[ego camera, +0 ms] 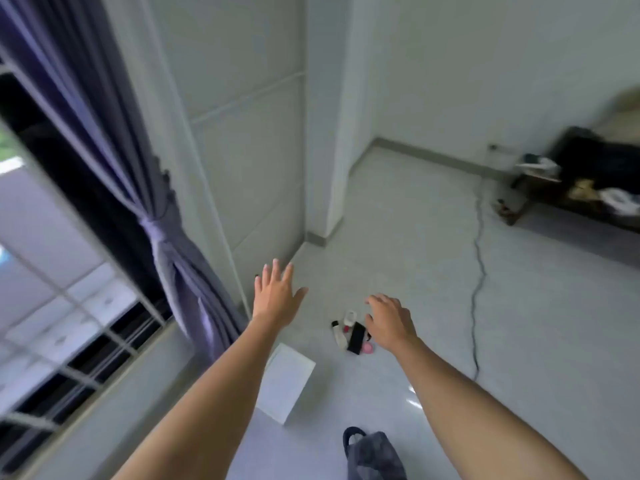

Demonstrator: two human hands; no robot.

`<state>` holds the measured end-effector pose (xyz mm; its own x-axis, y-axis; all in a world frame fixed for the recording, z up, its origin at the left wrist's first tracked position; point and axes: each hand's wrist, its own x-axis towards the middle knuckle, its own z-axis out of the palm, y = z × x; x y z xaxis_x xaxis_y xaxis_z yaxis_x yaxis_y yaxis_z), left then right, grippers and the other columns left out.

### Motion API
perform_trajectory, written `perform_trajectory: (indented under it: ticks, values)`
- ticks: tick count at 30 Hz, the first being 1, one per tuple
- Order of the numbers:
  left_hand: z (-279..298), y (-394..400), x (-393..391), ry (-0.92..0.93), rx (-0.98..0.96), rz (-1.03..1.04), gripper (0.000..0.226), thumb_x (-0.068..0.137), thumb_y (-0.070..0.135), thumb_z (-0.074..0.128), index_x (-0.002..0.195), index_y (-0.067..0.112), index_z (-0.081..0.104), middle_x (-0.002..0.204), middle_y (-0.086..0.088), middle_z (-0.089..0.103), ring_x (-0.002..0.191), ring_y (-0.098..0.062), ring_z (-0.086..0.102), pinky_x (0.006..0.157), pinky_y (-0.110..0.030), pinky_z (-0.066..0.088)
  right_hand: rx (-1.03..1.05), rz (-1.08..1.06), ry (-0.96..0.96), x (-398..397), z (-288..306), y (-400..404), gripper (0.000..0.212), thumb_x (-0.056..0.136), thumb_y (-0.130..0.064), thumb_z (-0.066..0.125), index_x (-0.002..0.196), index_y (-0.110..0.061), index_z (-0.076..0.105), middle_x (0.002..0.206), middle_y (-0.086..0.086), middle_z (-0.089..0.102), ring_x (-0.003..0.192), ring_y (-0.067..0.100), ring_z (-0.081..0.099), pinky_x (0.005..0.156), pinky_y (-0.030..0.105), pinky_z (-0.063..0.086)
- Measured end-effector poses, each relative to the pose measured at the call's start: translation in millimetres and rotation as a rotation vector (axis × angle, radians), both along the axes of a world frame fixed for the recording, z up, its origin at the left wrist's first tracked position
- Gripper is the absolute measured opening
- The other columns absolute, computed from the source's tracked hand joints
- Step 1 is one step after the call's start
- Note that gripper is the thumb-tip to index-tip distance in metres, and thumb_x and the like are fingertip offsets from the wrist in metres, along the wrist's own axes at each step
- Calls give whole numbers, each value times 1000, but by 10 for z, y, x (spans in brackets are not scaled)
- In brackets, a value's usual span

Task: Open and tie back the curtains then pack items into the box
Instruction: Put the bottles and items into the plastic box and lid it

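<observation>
Already the purple curtain [162,237] hangs gathered and knotted at its middle beside the window grille [79,341]. Both bare arms reach forward over the tiled floor [450,289]: the left hand [275,292] is spread flat with straight fingers, holding nothing, and the right hand [391,320] hovers with loosely bent fingers, also holding nothing. Just beyond the curtain's lower end, the white box [289,388] stands on the floor; a small pile of toiletries [349,332] lies near the box, partly under the right hand.
</observation>
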<state>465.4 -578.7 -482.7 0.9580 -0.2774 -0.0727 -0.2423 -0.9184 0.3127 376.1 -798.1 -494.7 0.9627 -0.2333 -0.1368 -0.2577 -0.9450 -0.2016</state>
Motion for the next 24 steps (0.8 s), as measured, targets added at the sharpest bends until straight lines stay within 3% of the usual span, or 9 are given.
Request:
perform_trajectory:
  ticks: [6,13,20,24]
  values:
    - [-400,239,202,110,7,397,69,96,51,38,151,17,13,158,-13,4,145,-33,6,116,-47,11,-48,444,212,975,-473,200,43,96,-29,45,138,-20,44,149,4,35,132,27,36,100,39,40]
    - [-1409,323,-166,274,-11,688,68,98,49,35,151,16,9,159,-11,-1,146,-30,2,117,-43,8,-12,695,348,1487,-1488,362,48,97,-33,46,144,-24,39,156,2,29,138,25,33,106,34,33]
    - [-3563,341,-403,455,33,788,70,99,49,30,151,10,5,159,-13,-4,146,-30,-1,118,-44,7,105,750,302,1870,-3516,326,42,92,-24,59,132,-11,55,140,13,51,127,33,47,105,39,37]
    - [-4858,254,-416,430,44,764,72,99,48,31,150,6,5,158,-14,-4,146,-29,-1,118,-44,6,83,837,309,2000,-4741,260,42,94,-25,56,134,-11,53,142,11,49,127,34,45,103,42,38]
